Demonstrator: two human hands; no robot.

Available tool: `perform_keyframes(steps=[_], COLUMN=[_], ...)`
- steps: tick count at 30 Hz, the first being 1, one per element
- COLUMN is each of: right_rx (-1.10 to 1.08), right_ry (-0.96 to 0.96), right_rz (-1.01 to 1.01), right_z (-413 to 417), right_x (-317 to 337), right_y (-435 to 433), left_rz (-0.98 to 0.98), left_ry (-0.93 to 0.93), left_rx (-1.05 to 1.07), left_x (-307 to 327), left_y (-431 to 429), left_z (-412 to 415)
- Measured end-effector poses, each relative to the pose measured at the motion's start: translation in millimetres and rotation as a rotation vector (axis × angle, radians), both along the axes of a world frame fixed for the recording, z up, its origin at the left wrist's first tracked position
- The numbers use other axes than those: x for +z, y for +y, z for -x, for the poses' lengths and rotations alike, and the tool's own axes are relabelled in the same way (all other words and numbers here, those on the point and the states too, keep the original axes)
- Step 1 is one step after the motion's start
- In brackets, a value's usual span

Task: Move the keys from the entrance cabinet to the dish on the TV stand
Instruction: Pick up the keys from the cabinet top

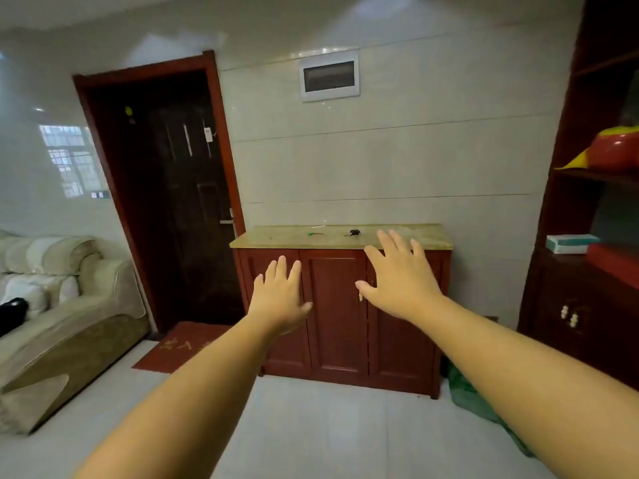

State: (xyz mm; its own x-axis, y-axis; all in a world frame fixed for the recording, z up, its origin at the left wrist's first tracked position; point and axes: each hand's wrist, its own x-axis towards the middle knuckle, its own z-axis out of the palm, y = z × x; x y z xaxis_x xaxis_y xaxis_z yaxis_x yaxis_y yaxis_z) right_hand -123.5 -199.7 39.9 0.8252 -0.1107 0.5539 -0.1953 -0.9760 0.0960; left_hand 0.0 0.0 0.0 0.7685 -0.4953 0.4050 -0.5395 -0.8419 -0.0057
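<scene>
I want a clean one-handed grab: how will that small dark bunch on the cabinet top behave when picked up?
The dark bunch looks small, so probably light. It seems loose and irregular, so likely to dangle, not stay stiff. On the smooth-looking cabinet top it may slide if nudged.

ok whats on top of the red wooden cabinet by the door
On the red wooden cabinet's pale stone top: a small dark bunch, likely the keys, and a small green item. The right hand covers part of the top.
</scene>
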Motion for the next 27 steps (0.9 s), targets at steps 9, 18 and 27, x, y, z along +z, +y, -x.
perform_keyframes(steps=[9,18,27], right_rx=[-0.006,-0.034,-0.085], right_ry=[0.021,0.076,0.072], right_rz=[-0.005,-0.045,-0.033], right_z=[-85,-195,-352], right_x=[-14,-37,-30], right_y=[-89,-133,-145], left_rz=[0.004,-0.012,0.011], left_ry=[0.044,0.053,0.137], left_rx=[0.006,-0.036,-0.092], left_x=[-21,-36,-46], left_y=[-70,-120,-142], left_z=[-84,-201,-359])
